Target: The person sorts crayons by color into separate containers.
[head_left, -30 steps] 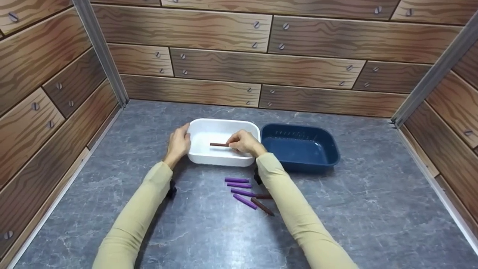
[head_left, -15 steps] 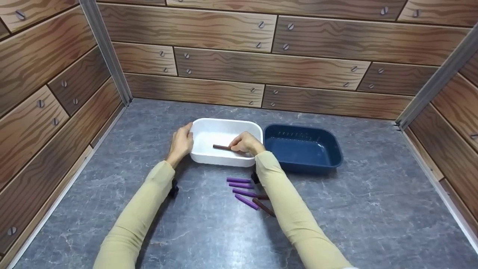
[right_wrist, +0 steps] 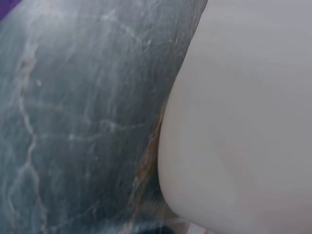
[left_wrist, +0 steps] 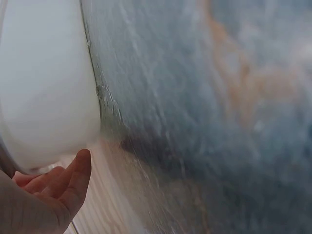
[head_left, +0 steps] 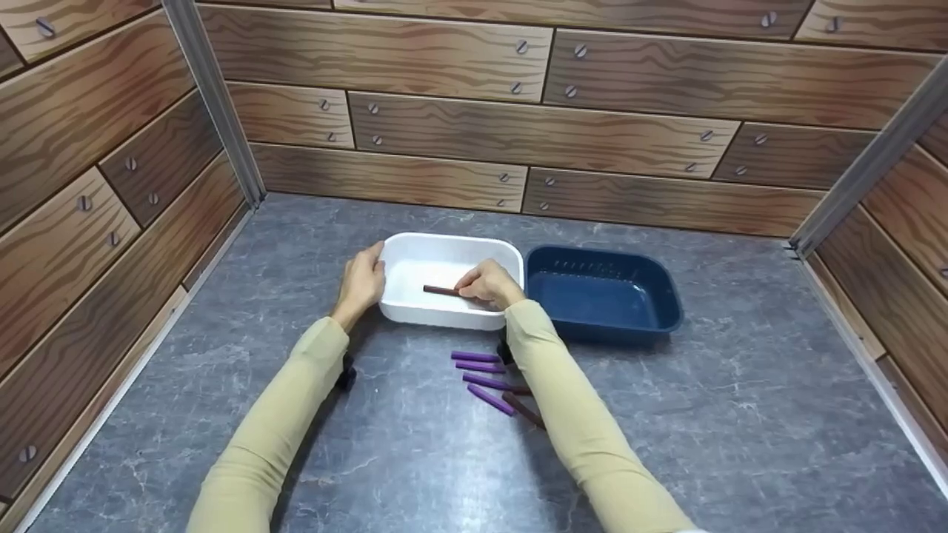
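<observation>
A white bin (head_left: 442, 317) stands in front of me. At its left end my left hand (head_left: 361, 283) rests against the outer wall and rim; in the left wrist view its fingers (left_wrist: 75, 187) lie beside the bin's end. My right hand (head_left: 491, 283) is inside the bin and pinches a dark brown crayon (head_left: 440, 290), which lies low over the bin's floor and points left. The hand covers the crayon's right part. The right wrist view shows mostly the bin's outer wall (right_wrist: 234, 122), and no right-hand fingers can be made out there.
A dark blue bin (head_left: 592, 296) stands close against the white bin's right side. Several purple crayons (head_left: 489, 400) lie in front of the white bin, with brown crayons (head_left: 523, 409) partly under my right sleeve. Wood-patterned walls (head_left: 385, 170) enclose the grey marbled table (head_left: 370, 444).
My right hand has lowered slightly within the white bin, still pinching the brown crayon. The left hand stays at the bin's end. The whole view has shifted a little.
</observation>
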Demonstrator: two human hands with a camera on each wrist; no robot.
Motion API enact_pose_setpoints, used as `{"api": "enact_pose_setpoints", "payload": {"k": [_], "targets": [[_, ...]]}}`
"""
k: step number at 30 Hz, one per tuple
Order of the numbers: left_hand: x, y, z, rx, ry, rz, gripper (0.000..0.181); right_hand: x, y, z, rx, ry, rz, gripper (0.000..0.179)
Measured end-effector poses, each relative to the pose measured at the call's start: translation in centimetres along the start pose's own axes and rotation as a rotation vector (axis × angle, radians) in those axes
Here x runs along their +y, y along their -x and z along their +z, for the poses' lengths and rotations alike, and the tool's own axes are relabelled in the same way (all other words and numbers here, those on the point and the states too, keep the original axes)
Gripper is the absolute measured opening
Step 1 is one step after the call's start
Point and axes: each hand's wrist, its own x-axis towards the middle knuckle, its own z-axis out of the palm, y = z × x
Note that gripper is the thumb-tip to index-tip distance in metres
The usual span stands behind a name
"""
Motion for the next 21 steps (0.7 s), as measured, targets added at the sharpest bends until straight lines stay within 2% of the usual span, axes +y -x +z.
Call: {"api": "enact_pose_setpoints", "payload": {"k": [3,10,21], "targets": [[-0.08,0.07,0.01,-0.001,-0.006,0.003,0.044,0.09,-0.01,0.09,0.005,0.013,-0.015,0.019],[-0.12,-0.11,0.02,0.01,-0.015,0.011,0.044,0.09,-0.17,-0.03,0.009,-0.025,0.016,0.018],[0.01,0.12,-0.08,0.005,-0.003,0.001,0.045,-0.04,-0.11,-0.18,0.004,0.024,0.023,0.017]]}}
